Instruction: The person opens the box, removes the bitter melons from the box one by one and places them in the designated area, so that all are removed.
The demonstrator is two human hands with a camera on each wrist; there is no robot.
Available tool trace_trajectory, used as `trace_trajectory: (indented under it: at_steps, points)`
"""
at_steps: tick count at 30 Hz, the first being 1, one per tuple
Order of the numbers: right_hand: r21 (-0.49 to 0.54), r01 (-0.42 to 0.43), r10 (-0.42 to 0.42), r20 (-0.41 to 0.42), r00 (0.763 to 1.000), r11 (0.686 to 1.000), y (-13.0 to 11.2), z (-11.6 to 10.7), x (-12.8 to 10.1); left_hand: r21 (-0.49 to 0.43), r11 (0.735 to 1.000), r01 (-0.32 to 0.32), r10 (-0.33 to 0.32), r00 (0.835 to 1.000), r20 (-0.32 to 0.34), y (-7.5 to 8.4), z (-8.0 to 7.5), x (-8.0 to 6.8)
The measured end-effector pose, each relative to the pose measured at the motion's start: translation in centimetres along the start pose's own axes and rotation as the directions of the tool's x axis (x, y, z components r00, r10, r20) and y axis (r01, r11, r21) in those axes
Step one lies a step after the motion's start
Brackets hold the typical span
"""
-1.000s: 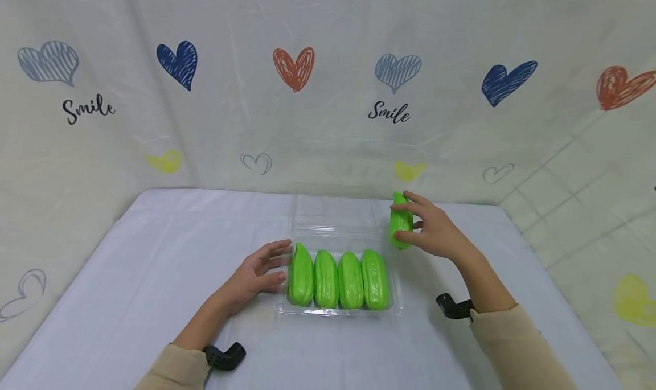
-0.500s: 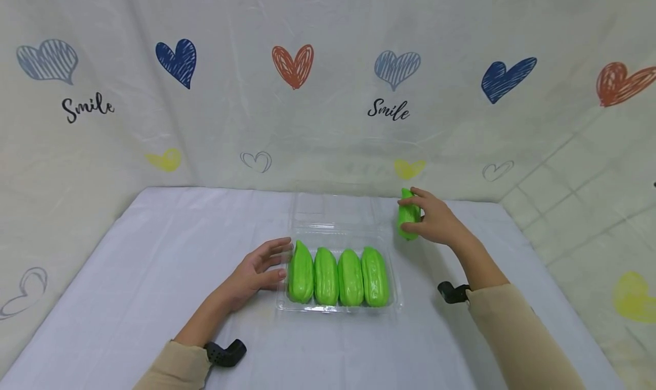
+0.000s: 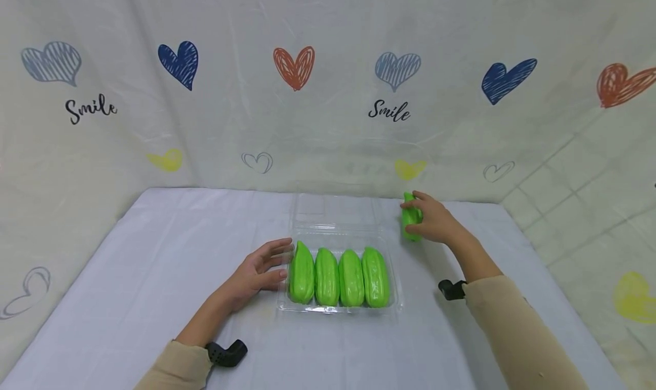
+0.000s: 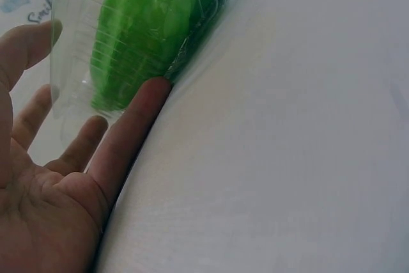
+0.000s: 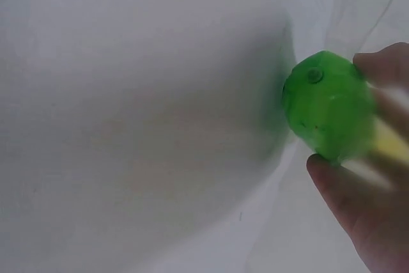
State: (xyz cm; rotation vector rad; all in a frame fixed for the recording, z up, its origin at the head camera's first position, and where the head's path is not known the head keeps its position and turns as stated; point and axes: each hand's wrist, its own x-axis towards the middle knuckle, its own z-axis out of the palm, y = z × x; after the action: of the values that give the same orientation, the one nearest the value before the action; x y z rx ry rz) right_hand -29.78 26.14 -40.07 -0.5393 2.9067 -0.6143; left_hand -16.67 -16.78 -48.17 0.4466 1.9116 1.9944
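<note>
Four gourds [image 3: 338, 276] side by side in tray [image 3: 396, 307], fifth gourd [image 3: 410, 225] behind-right on table [image 3: 128, 276]

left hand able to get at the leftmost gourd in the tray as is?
Probably yes. The left hand rests open against the clear tray beside the leftmost gourd, the tray's lid lies folded back, and nothing covers the gourd from above.

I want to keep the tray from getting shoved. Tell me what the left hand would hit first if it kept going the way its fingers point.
The left hand points right at the clear tray. Its fingertips already seem to touch the tray's left wall, so it would push that first, then the nearest green vegetable.
</note>
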Motion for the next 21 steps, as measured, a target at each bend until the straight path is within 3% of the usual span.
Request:
trace_trajectory:
  at_steps: [8,21]
  points:
    - [0.015,-0.02,0.019,0.023,1.0,1.0,0.51,0.42,0.36,-0.005,1.0,-0.004,0.004,1.0,0.004,-0.24,-0.07,0.01]
    - [0.016,0.017,-0.018,0.035,0.999,1.0,0.17,0.73,0.46,-0.011,1.0,0.002,-0.002,1.0,-0.001,-0.2,-0.05,0.01]
